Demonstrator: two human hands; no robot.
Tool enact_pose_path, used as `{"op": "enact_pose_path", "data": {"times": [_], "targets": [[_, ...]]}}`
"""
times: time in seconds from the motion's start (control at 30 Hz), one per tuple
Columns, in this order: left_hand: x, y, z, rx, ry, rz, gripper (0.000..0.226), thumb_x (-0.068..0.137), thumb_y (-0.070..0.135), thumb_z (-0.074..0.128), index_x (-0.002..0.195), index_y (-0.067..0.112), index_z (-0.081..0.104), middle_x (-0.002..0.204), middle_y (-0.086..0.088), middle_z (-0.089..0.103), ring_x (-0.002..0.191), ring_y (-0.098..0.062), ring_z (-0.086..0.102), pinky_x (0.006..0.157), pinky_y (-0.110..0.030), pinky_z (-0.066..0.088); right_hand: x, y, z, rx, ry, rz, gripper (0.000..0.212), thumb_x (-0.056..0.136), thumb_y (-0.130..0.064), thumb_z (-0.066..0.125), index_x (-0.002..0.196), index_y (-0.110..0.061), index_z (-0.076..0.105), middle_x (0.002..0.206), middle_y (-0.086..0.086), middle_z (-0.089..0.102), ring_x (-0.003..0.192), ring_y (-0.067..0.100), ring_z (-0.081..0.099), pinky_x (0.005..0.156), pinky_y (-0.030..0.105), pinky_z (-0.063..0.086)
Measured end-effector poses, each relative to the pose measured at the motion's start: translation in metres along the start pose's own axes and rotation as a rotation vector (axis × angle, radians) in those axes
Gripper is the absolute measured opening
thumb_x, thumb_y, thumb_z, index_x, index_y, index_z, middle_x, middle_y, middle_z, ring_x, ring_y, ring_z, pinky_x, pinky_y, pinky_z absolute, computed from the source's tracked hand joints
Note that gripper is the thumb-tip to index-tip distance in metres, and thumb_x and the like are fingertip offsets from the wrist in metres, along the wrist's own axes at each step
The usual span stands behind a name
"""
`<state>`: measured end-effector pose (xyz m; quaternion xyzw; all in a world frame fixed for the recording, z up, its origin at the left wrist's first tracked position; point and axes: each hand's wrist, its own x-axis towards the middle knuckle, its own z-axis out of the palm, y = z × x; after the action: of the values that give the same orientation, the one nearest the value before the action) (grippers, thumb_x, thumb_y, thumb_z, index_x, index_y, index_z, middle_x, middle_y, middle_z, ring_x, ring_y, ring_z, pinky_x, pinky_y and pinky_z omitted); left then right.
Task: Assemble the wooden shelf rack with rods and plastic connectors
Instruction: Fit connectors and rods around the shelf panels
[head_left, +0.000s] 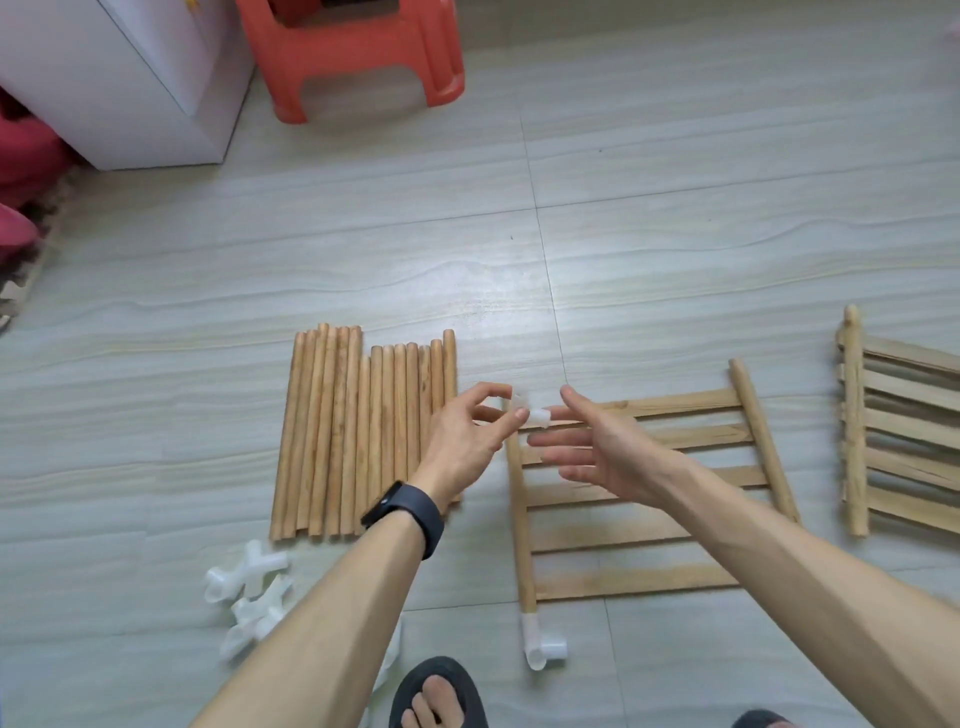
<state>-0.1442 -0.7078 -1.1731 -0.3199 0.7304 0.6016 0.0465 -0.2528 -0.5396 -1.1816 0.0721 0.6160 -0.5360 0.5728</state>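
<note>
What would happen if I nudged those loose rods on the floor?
The rods are round and lie loose side by side, so they would probably roll apart on the smooth tiled floor. They look like solid wood, so they are likely stiff and fairly light to lift.

L hand (462, 441) pinched a white connector (531, 414) in its fingertips, right at the far end of the shelf panel (634, 577)'s left rod; couldn't tell if it was seated on the rod. R hand (597, 447) hovered just beside it, fingers straight & spread, holding nothing. Panel lay flat on the tiled floor (675, 234), w/ a second connector (543, 644) fitted on the near end of that same rod. Loose rods (358, 436) lay side by side left of the panel; a pile of spare connectors (249, 592) sat near their close ends. More slatted panels (893, 431) were stacked far right. Black wristband (410, 514) on L wrist. Red stool (358, 57) & white cabinet (119, 78) stood at the back.
</note>
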Motion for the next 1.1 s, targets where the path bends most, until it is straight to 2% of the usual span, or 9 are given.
{"op": "enact_pose_path", "data": {"times": [0.1,0.2,0.33,0.5,0.63,0.8,0.93,1.03,1.1], "targets": [[0.008,0.002,0.014,-0.028,-0.026,-0.010,0.029,0.087,0.046,0.076,0.113,0.040,0.066,0.098,0.006,0.075,0.075,-0.010,0.072,0.059,-0.011,0.048,0.009,-0.004,-0.002,0.042,0.101,-0.098,0.033,0.101,-0.038,0.060,0.121,-0.012,0.067,0.097,0.007,0.079,0.076,0.015,0.073,0.066,0.026,0.056],[0.016,0.006,0.021,-0.148,-0.091,-0.121,0.024,0.085,0.037,0.078,0.106,0.041,0.070,0.094,0.008,0.078,0.075,-0.009,0.073,0.067,-0.021,0.049,0.017,-0.001,-0.004,0.075,0.190,-0.171,0.022,0.103,-0.022,0.060,0.116,-0.006,0.067,0.089,0.009,0.075,0.070,0.014,0.066,0.067,0.025,0.055],[0.024,0.007,0.019,-0.328,-0.170,-0.312,0.034,0.082,0.047,0.076,0.113,0.037,0.068,0.104,0.005,0.078,0.092,-0.013,0.075,0.079,-0.032,0.053,0.024,0.001,-0.007,0.054,0.200,-0.207,0.012,0.101,-0.020,0.062,0.108,-0.014,0.069,0.095,0.009,0.076,0.074,0.014,0.066,0.071,0.025,0.055],[0.028,-0.002,0.022,-0.373,-0.127,-0.353,0.037,0.086,0.053,0.074,0.113,0.029,0.070,0.105,0.008,0.077,0.094,-0.011,0.074,0.081,-0.031,0.053,0.028,0.002,-0.006,-0.022,0.217,-0.260,0.009,0.098,-0.014,0.067,0.105,-0.018,0.071,0.090,0.004,0.074,0.070,0.010,0.066,0.072,0.024,0.058],[0.035,-0.009,0.023,-0.406,-0.081,-0.389,0.028,0.089,0.032,0.076,0.115,0.025,0.071,0.097,0.006,0.078,0.084,-0.009,0.074,0.079,-0.030,0.052,0.031,-0.002,-0.004,-0.062,0.207,-0.293,0.013,0.097,-0.006,0.066,0.102,-0.017,0.071,0.083,0.005,0.071,0.072,0.012,0.066,0.073,0.024,0.058],[0.044,-0.013,0.024,-0.418,-0.094,-0.360,0.020,0.092,0.019,0.073,0.110,0.029,0.070,0.084,0.010,0.076,0.077,-0.006,0.072,0.090,-0.033,0.050,0.040,-0.007,-0.002,-0.033,0.240,-0.228,0.019,0.096,-0.008,0.068,0.115,-0.004,0.067,0.088,0.012,0.070,0.081,0.020,0.068,0.081,0.029,0.060],[0.049,-0.015,0.028,-0.473,-0.061,-0.336,0.028,0.094,0.008,0.068,0.113,0.028,0.069,0.104,0.005,0.074,0.080,-0.014,0.069,0.080,-0.031,0.048,0.047,-0.013,-0.001,0.150,0.198,-0.150,0.013,0.097,-0.006,0.067,0.110,-0.004,0.064,0.092,0.012,0.070,0.080,0.019,0.070,0.078,0.027,0.062],[0.052,-0.015,0.030,-0.507,-0.048,-0.316,0.030,0.095,0.006,0.066,0.120,0.024,0.068,0.112,0.003,0.071,0.080,-0.014,0.068,0.072,-0.027,0.047,0.055,-0.014,0.000,0.177,0.201,-0.149,0.007,0.097,-0.006,0.067,0.104,-0.007,0.065,0.087,0.011,0.070,0.074,0.017,0.070,0.075,0.028,0.061],[0.056,-0.018,0.033,-0.425,0.082,-0.268,0.029,0.094,0.007,0.066,0.120,0.021,0.068,0.115,0.000,0.070,0.086,-0.011,0.068,0.072,-0.022,0.051,0.064,-0.016,0.001,0.118,0.257,-0.185,0.008,0.098,-0.006,0.066,0.106,-0.005,0.066,0.083,0.009,0.068,0.071,0.015,0.068,0.074,0.027,0.061]]}}
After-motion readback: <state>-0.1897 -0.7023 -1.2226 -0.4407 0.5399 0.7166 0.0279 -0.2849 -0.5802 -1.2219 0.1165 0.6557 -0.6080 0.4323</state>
